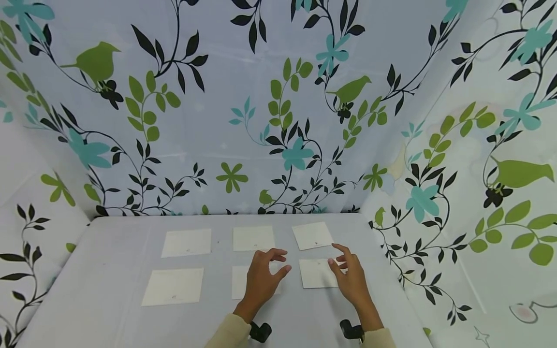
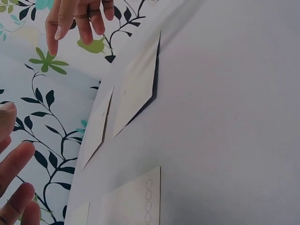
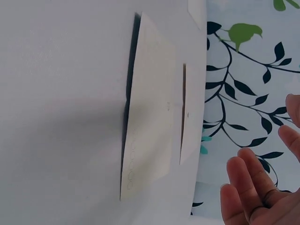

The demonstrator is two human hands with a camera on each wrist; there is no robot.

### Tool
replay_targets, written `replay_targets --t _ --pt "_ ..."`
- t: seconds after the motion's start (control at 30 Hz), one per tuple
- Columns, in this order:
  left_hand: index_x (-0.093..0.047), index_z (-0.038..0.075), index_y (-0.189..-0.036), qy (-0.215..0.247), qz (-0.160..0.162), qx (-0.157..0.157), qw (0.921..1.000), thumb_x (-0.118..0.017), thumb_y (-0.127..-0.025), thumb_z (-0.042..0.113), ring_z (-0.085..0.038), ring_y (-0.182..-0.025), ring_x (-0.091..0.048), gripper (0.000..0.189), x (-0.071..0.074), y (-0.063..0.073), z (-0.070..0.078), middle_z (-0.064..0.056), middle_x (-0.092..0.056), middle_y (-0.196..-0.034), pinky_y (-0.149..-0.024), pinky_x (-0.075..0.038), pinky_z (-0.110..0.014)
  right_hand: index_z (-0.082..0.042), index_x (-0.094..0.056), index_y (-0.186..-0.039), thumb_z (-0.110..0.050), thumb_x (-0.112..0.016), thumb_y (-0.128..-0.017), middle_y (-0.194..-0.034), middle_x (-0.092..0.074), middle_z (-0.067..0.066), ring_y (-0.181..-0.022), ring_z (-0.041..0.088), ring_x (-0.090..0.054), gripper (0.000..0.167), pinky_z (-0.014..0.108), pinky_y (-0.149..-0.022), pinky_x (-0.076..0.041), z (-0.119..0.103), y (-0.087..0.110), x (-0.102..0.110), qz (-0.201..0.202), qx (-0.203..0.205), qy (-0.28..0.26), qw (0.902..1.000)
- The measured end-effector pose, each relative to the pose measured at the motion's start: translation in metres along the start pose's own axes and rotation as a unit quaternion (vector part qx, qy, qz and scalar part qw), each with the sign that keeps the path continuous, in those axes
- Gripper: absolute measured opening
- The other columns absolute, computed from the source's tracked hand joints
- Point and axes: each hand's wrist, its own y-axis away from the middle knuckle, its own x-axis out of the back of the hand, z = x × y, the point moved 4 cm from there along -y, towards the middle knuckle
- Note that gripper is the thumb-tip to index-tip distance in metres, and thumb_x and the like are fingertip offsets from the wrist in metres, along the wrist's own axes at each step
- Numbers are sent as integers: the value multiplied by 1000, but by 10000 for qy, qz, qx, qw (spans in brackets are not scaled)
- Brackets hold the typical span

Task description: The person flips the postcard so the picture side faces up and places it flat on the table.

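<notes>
Several pale, blank-looking paper cards lie in two rows of three. My left hand (image 1: 262, 280) hovers over the front middle card (image 1: 238, 282), partly covering it, its fingers and thumb loosely curved around air. Beside the front right card (image 1: 314, 274) my right hand (image 1: 351, 278) is raised, fingers relaxed and holding nothing. Behind that lies a slightly turned card (image 1: 311, 236). In the left wrist view, a card (image 2: 126, 201) shows a line of small printed circles. The right wrist view has a nearer card (image 3: 150, 108) with faint circles, its edge lifted off the table.
The other cards are the back middle card (image 1: 252, 238), back left card (image 1: 187, 242) and front left card (image 1: 173, 287). All lie on a white table (image 1: 104, 270). Leaf-and-bird patterned sheets (image 1: 217, 121) enclose the back and sides. Black devices (image 1: 261, 332) sit at both wrists.
</notes>
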Motion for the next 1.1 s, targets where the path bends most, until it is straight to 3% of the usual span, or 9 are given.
replay_targets --t 0.53,0.8,1.1 --pt "-74 32 -119 88 -237 454 9986 -90 -85 27 -18 -110 -62 38 -42 2 -9 11 -75 -107 -90 -51 -40 -24 -54 -153 -23 -71 -103 -130 -58 25 -106 30 -56 53 35 -80 -44 36 -5 -3 -265 -278 125 9992" --pt "-75 31 -117 17 -260 534 9982 -93 -82 25 -18 -107 -62 40 -54 4 -15 12 -74 -107 -88 -50 -36 -21 -55 -151 -20 -72 -102 -130 -57 27 -105 31 -55 52 36 -79 -44 52 -6 -8 -282 -415 30 9987" --pt "-77 28 -114 20 -225 574 9981 -95 -79 19 -20 -105 -62 41 -63 4 -10 8 -73 -106 -84 -51 -36 -18 -57 -149 -18 -70 -101 -128 -57 27 -99 28 -52 50 34 -75 -41 63 -7 -12 -381 -716 36 9967"
